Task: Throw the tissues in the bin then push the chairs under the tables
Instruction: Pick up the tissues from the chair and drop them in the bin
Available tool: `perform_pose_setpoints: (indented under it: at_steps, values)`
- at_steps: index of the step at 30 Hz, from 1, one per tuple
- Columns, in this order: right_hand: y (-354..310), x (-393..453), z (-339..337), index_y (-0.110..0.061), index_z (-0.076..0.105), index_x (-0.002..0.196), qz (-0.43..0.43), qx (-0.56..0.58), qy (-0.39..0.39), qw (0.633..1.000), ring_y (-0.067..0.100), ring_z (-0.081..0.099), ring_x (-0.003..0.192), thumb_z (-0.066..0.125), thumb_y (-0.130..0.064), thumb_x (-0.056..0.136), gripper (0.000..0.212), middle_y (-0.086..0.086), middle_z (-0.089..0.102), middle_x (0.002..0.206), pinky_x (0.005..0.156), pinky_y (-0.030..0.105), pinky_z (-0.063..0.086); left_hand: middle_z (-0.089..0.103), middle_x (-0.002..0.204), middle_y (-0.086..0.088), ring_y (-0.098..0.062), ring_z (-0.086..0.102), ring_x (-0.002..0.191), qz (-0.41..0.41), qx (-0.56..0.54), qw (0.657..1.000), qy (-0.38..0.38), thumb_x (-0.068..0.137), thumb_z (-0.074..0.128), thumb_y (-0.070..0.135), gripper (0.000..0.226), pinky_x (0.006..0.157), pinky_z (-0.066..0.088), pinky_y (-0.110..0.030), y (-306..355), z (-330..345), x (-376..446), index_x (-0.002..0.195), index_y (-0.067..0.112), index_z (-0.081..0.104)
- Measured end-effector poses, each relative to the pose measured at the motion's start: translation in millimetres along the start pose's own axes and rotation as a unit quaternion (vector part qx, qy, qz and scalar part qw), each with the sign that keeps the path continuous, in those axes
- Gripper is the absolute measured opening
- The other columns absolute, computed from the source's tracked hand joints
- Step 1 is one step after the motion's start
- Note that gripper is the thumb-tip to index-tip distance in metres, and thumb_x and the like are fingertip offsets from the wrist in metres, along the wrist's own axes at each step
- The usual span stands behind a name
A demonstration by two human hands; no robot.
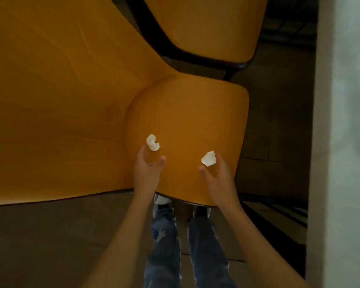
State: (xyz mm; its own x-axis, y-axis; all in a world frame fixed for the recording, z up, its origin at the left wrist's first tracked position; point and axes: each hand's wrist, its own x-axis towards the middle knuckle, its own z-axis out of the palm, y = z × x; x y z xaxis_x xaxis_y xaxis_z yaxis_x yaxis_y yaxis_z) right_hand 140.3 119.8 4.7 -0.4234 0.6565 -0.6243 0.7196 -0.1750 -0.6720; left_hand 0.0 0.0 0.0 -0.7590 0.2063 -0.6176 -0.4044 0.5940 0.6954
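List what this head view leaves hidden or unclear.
- Bin: nowhere in frame.
- Chair legs: hidden under its own seat.
- Table: cut off by the left and top edges.
- Left hand and right hand: open beside the left tissue and right tissue; contact cannot be told.
- Shoes: mostly hidden by the seat.

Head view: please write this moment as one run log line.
left hand open at left tissue | right hand open at right tissue | both on chair seat | bin unseen
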Motion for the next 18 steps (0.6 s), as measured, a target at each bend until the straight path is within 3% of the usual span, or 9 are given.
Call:
perform_pose_setpoints:
  at_steps: [5,8,11,15,18]
  values:
    - [12,30,10,-0.023,0.026,0.154,0.013,0.004,0.038,0.999,0.024,0.047,0.131,0.063,-0.036,0.094,0.071,0.003,0.037,0.151,0.106,0.048,0.045,0.04,0.15,0.0,-0.003,0.058,0.1,0.031,0.034,0.999,0.009,0.089,0.071,0.027,0.072,0.075,0.045,-0.018,-14,12,39,0.15,0.029,0.032]
    - [13,45,13,-0.023,0.021,0.155,0.019,0.014,0.05,0.998,0.018,0.043,0.132,0.061,-0.029,0.096,0.071,0.004,0.029,0.156,0.101,0.033,0.042,0.034,0.152,-0.005,-0.013,0.046,0.122,0.052,0.093,0.994,0.025,0.087,0.073,0.023,0.076,0.092,0.041,-0.027,-13,19,57,0.151,0.027,0.032]
    - [12,55,17,-0.021,0.026,0.154,0.019,-0.011,0.058,0.998,0.016,0.04,0.13,0.062,-0.022,0.096,0.069,0.004,0.029,0.154,0.095,0.024,0.036,0.034,0.145,-0.009,-0.016,0.046,0.117,0.062,0.112,0.992,0.015,0.087,0.074,0.016,0.072,0.094,0.042,-0.027,-14,23,70,0.149,0.023,0.038]
    - [13,60,25,-0.017,0.04,0.148,0.003,-0.039,0.049,0.998,0.008,0.041,0.114,0.064,-0.01,0.093,0.06,-0.003,0.034,0.134,0.087,0.012,0.039,0.033,0.13,-0.001,-0.022,0.051,0.116,0.069,0.123,0.99,0.004,0.088,0.071,0.006,0.051,0.099,0.042,-0.022,-16,26,78,0.135,0.013,0.055]
    - [12,61,28,-0.015,0.047,0.143,-0.004,-0.076,0.052,0.996,0.009,0.045,0.109,0.061,-0.01,0.095,0.05,0.002,0.039,0.136,0.082,0.01,0.038,0.033,0.126,0.002,-0.022,0.055,0.111,0.068,0.122,0.99,0.003,0.089,0.069,0.005,0.04,0.1,0.045,-0.025,-14,29,79,0.129,0.009,0.059]
